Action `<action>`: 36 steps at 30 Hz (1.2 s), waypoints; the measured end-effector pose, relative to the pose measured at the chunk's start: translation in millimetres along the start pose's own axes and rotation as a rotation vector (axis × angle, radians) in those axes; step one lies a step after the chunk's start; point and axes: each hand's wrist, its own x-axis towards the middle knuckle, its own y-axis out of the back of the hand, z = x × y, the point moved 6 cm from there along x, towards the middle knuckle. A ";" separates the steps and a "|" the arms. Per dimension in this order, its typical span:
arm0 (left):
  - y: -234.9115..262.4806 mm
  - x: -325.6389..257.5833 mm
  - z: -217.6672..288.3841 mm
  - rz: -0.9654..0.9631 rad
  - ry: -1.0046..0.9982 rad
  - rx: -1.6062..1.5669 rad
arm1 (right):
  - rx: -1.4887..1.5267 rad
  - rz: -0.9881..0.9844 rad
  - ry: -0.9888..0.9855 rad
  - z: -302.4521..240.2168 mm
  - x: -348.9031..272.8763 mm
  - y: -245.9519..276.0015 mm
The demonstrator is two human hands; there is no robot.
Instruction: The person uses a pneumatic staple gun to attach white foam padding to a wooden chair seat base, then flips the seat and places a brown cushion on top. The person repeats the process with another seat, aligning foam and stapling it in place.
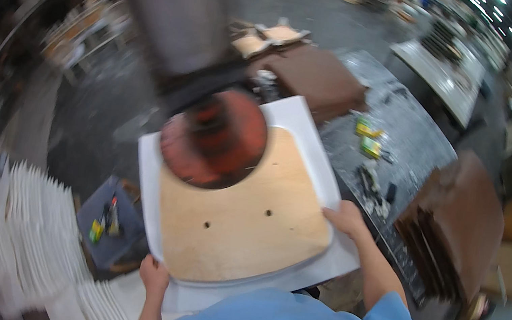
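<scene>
A rounded plywood panel [232, 235] with two dark holes lies on a larger white sheet [334, 259], which shows around its edges. My right hand [347, 218] grips the right side of both, thumb near the plywood's edge and fingers hidden below. At the near left corner, my left hand [154, 273] is closed on the edge, its fingertips partly hidden. A round red disc [233, 132] on a thick grey machine arm [167, 0] covers the panel's far left part. Blur hides whether the disc touches the wood.
Stacked white sheets [32, 223] stand at the left, beside a grey stool [111, 223] holding small tools. On the right is a plastic-covered table [406, 125] with yellow-green packs [370, 135]. Brown stacked panels [457, 223] stand beside it; a brown covered pile [311, 77] sits beyond.
</scene>
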 end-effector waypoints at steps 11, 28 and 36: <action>-9.3 -2.2 13.0 0.130 -0.222 0.247 | 0.008 0.412 0.096 -19.2 -64.3 -25.3; 6.1 -78.7 -66.0 -0.589 0.596 -0.818 | 0.437 -0.202 0.032 57.9 -58.0 -8.5; 32.9 -81.9 -80.8 -0.831 0.502 -0.477 | 0.949 -0.524 -0.214 72.6 -89.9 -16.1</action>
